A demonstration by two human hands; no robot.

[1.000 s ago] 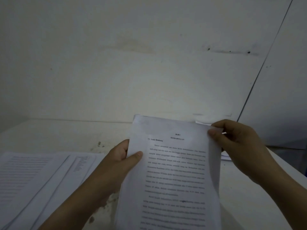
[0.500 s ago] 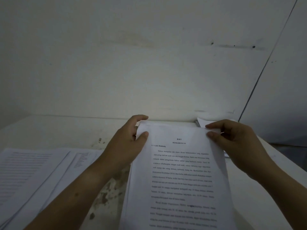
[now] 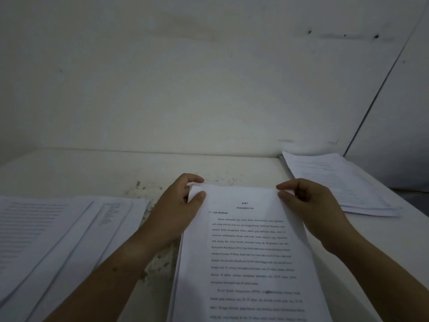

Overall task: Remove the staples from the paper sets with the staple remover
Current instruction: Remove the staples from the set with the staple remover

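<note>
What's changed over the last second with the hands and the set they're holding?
The left hand slid from the left edge of the paper set up to its top left corner, which it now pinches. The set has come down from its raised tilt and lies lower and flatter over the table. The right hand pinches the top right corner as before. The spread papers on the left have not moved.

Left hand [image 3: 176,210] and right hand [image 3: 308,205] pinch the paper set's [image 3: 248,252] top corners between thumb and fingers [image 3: 197,178], above the table [image 3: 92,173].
</note>
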